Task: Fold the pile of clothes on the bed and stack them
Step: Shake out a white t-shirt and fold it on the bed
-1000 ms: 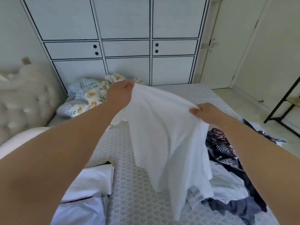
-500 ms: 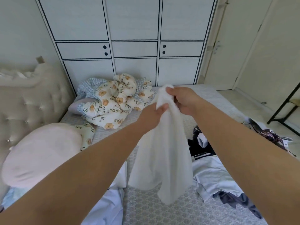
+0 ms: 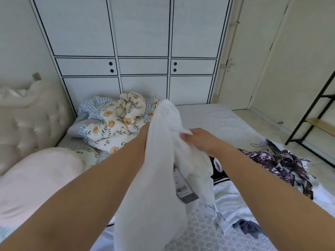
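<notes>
Right fingers [image 3: 184, 137] pinch shirt [image 3: 163, 160] edge, likely aligning fold; left hand [image 3: 145, 131] under cloth, finger state unclear; tag [image 3: 183, 187] hangs below; pile [image 3: 272, 165] right.

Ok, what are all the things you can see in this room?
White cloth garment: one, white, held up over the bed.
Grey barcode tag: one, grey, hanging against the garment.
Grey patterned bed: one, grey, below everything.
Unfolded clothes pile: one, dark floral, white and blue, right side of bed.
Floral quilt: one, cream with orange flowers, far end.
Pink pillow: one, pale pink, left.
White wardrobe: one, black-lined, behind the bed.
Black metal shelf: one, far right.
Left hand: hidden inside the garment.
Right hand: grips the garment.
</notes>
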